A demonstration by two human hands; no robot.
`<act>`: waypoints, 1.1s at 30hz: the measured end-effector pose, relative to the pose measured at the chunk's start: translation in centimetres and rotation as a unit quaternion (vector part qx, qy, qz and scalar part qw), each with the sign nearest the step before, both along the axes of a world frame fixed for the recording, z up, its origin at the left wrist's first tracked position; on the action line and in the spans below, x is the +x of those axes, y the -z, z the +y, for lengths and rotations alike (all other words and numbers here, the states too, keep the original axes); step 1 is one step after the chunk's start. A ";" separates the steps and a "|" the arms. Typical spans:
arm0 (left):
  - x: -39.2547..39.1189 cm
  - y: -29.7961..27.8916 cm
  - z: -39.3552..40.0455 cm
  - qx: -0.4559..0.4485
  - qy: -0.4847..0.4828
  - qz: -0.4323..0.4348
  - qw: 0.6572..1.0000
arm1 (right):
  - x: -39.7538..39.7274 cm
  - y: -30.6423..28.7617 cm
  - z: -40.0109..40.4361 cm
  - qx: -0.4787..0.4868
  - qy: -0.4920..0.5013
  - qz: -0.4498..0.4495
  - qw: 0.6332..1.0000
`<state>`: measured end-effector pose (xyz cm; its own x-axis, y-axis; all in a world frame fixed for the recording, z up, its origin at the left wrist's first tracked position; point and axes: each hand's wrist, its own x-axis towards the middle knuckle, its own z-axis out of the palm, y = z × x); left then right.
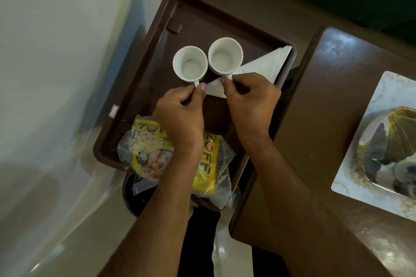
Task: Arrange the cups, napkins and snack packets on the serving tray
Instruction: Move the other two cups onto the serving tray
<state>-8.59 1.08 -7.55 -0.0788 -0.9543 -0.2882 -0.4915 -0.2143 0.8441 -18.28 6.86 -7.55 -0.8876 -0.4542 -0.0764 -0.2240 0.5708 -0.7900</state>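
A brown serving tray holds two empty white cups side by side. My left hand pinches the handle of the left cup. My right hand pinches the handle of the right cup. Both cups stand upright on the tray. White folded napkins lie on the tray's right side, partly under the right cup and my right hand. Yellow snack packets lie at the tray's near end, partly hidden by my left forearm.
A brown table stands to the right, with a white patterned plate bearing a gold and grey ornament. Pale floor lies to the left. A dark round stool shows under the tray's near end.
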 end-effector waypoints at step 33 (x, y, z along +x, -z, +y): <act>-15.3 -6.8 27.6 -0.070 0.235 0.031 0.969 | -13.1 -4.8 31.9 -0.030 0.156 0.070 0.985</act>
